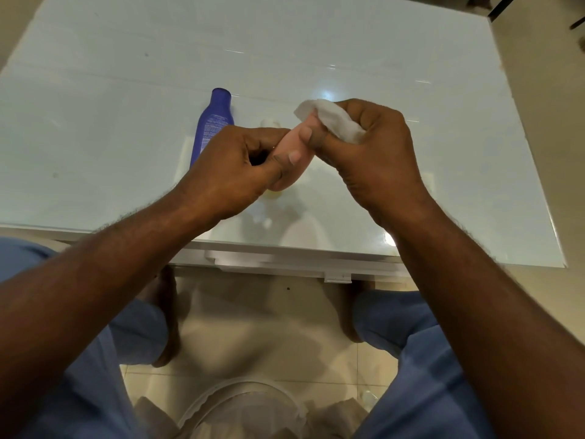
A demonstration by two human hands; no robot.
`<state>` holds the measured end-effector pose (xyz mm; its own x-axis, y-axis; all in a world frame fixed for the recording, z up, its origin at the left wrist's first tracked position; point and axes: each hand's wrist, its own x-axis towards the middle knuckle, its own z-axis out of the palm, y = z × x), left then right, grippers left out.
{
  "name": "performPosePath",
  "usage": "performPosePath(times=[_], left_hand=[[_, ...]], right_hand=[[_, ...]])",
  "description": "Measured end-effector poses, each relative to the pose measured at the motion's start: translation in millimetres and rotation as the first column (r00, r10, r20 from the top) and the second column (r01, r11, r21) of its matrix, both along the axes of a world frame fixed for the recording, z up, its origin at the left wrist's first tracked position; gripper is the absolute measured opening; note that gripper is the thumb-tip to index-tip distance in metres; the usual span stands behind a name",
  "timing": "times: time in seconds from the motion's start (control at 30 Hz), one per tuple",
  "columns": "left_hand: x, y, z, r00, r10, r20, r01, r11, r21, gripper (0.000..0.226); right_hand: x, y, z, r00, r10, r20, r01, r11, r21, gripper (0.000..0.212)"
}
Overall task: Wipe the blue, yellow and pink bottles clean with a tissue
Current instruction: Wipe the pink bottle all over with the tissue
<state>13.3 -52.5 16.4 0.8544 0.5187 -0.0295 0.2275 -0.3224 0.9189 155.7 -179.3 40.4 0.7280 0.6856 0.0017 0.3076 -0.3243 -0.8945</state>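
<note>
Glossy white glass-topped table [126,90] over beige floor tiles [259,327]; room corner at far right dark and indistinct.

Left: one tall blue plastic bottle [212,122] lying on the tabletop, cap end pointing away, lower end hidden behind the left hand.

Centre left: left hand [234,172], fingers curled and clamped round the lower part of one pale pink plastic bottle [296,144], held above the table and tilted toward the right.

Centre: beneath both hands, a pale yellow object [273,194], probably the yellow bottle, mostly hidden; a small white cap-like shape [270,122] beyond the hands, possibly its other end.

Centre right: right hand [370,153], fingers closed on one folded white tissue [335,120], pressed against the upper end of the pink bottle; thumb lying against the bottle's side.

Foreground: blue trouser legs [421,375] and bare feet on the tiles; one round clear plastic container [240,403] on the floor between the knees.

Count: bottles, two plainly visible and one partly; tissue, one; hands, two.
</note>
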Motion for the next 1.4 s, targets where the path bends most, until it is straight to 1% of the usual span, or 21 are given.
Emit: performPosePath(times=[0.07,0.13,0.2,0.27,0.37,0.47,0.53,0.6,0.7,0.77,0.8,0.87,0.93,1.0,1.1,1.13,1.3,1.4], left_hand=[[-1,1,1,1.0,-0.004,0.004,0.004,1.0,-0.004,0.017],[-1,2,1,1.0,-0.006,-0.004,0.006,1.0,0.007,0.026],[0,2,0,1.0,-0.006,-0.019,0.007,1.0,0.022,0.033],[1,2,0,1.0,0.001,-0.021,0.0,1.0,0.023,0.032],[1,2,-1,1.0,0.007,-0.029,-0.007,1.0,0.017,0.032],[1,2,-2,1.0,0.002,-0.027,-0.002,1.0,-0.007,0.034],[2,4,-1,1.0,0.008,-0.022,-0.009,1.0,-0.026,0.031],[3,5,-1,0.999,0.027,-0.02,-0.028,0.998,-0.057,0.025],[5,7,-4,0.998,0.06,-0.037,-0.063,0.995,-0.077,0.013],[6,8,-7,0.996,0.074,-0.049,-0.078,0.993,-0.088,0.011],[6,8,-7,0.996,0.077,-0.052,-0.081,0.993,-0.087,0.013],[7,6,-8,0.995,0.074,-0.06,-0.079,0.994,-0.076,0.022],[8,5,-9,0.996,0.066,-0.065,-0.069,0.996,-0.055,0.034],[8,4,-8,0.996,0.055,-0.07,-0.058,0.997,-0.041,0.039],[8,5,-8,0.997,0.043,-0.066,-0.046,0.998,-0.046,0.041],[8,5,-8,0.997,0.039,-0.065,-0.042,0.998,-0.046,0.04],[8,6,-9,0.998,0.026,-0.06,-0.029,0.999,-0.046,0.04],[8,5,-9,0.998,0.031,-0.055,-0.033,0.999,-0.039,0.036]], right_hand=[[1,0,0,0.999,-0.026,0.024,0.026,1.0,-0.002,0.036],[2,0,0,0.997,-0.035,0.063,0.034,0.999,0.011,0.041],[1,0,0,0.999,-0.012,0.051,0.009,0.998,0.056,0.039],[0,-1,0,1.0,0.01,0.014,-0.011,0.997,0.081,0.03],[0,0,0,1.0,-0.013,-0.009,0.013,0.999,0.053,0.028],[-1,0,1,0.998,-0.053,0.041,0.052,0.998,0.033,0.031],[-2,1,4,0.993,-0.088,0.076,0.085,0.995,0.045,0.036],[-2,1,7,0.988,-0.122,0.093,0.115,0.991,0.074,0.036],[1,0,13,0.982,-0.184,0.03,0.177,0.971,0.162,0.031],[0,0,16,0.978,-0.206,-0.039,0.21,0.962,0.174,0.028],[-2,0,17,0.974,-0.214,-0.07,0.222,0.962,0.156,0.027],[-6,1,18,0.969,-0.223,-0.11,0.235,0.967,0.104,0.03],[-8,3,19,0.966,-0.212,-0.146,0.225,0.972,0.073,0.041],[-8,4,20,0.954,-0.201,-0.222,0.22,0.973,0.065,0.052],[-5,2,21,0.895,-0.24,-0.375,0.306,0.943,0.127,0.04],[-3,2,21,0.883,-0.249,-0.399,0.327,0.935,0.139,0.038],[-1,3,14,0.932,-0.193,-0.308,0.253,0.953,0.169,0.029],[-2,3,11,0.952,-0.176,-0.25,0.234,0.946,0.224,0.014]])
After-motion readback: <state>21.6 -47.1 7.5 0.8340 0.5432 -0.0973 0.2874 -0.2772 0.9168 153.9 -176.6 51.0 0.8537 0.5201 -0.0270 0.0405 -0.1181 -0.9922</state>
